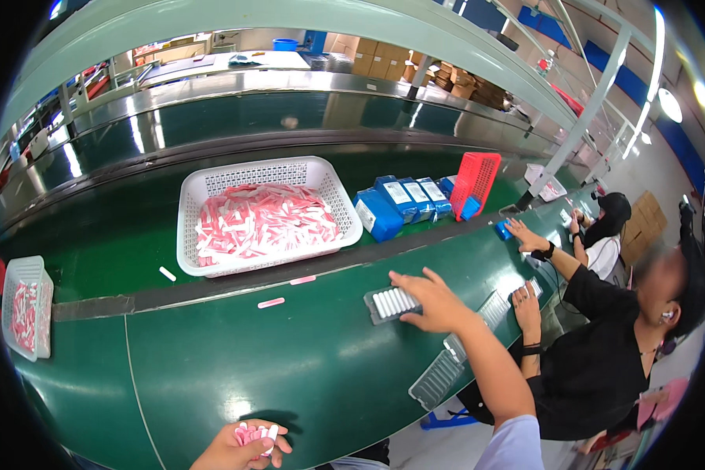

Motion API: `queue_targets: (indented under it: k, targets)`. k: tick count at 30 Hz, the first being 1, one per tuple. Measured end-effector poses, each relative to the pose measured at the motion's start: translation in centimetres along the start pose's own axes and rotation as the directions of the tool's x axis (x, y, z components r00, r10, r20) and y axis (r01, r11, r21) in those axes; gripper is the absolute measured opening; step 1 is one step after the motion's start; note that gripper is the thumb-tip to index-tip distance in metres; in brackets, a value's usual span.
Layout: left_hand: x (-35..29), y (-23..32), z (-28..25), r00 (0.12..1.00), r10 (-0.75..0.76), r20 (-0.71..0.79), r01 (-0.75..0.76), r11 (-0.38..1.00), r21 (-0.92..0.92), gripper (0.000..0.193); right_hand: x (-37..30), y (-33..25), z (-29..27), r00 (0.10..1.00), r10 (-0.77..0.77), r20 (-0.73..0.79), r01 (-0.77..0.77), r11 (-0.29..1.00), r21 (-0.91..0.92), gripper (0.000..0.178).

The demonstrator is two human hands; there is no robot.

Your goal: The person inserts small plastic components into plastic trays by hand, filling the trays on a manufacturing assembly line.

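Note:
My left hand (pixel 251 446), at the lower edge, is closed around a bunch of small pink-and-white sticks (pixel 260 433). Out over the green belt, my right hand (pixel 435 301) has its fingers spread at the right end of a clear plastic tray (pixel 377 306). A row of white sticks (pixel 394 301) lies in that tray, partly covered by my hand. Two loose pink-and-white sticks (pixel 272 303) rest on the belt to the left of it. Behind them stands a white basket (pixel 345 205) heaped with more pink and white sticks (pixel 266 223).
Clear blister trays (pixel 437 379) lie along the near edge, right. Blue packs (pixel 380 215) and a red basket (pixel 478 176) stand at the back. A smaller white basket (pixel 43 274) is far left. A co-worker in black (pixel 587 345) reaches over the belt at right; another person sits beyond.

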State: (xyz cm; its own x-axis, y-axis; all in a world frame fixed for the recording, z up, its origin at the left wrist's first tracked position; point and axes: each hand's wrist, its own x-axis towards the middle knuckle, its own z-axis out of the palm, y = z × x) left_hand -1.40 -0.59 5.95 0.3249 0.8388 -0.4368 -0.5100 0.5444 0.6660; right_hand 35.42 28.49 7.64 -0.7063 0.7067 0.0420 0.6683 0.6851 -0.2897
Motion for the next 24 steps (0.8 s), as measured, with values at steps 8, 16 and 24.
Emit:
queue_targets:
  k: [8, 16, 24]
  targets:
    - [-0.5, -0.5, -0.4, 0.995, 0.053, -0.080, -0.050, 0.998, 0.036, 0.037, -6.3, 7.4, -3.2, 0.914, 0.373, -0.163, -0.379, 0.925, -0.007, 0.106]
    - [-0.7, -1.0, -0.9, 0.997, 0.010, -0.078, -0.011, 1.000, -0.003, 0.034, -18.0, 2.8, 2.0, 0.837, 0.543, -0.068, -0.536, 0.839, 0.092, 0.136]
    - [0.6, -0.9, 0.8, 0.997, -0.074, 0.038, 0.075, 0.997, -0.022, 0.032, -14.5, -6.2, 5.3, 0.817, 0.534, -0.218, -0.542, 0.840, 0.026, 0.110]
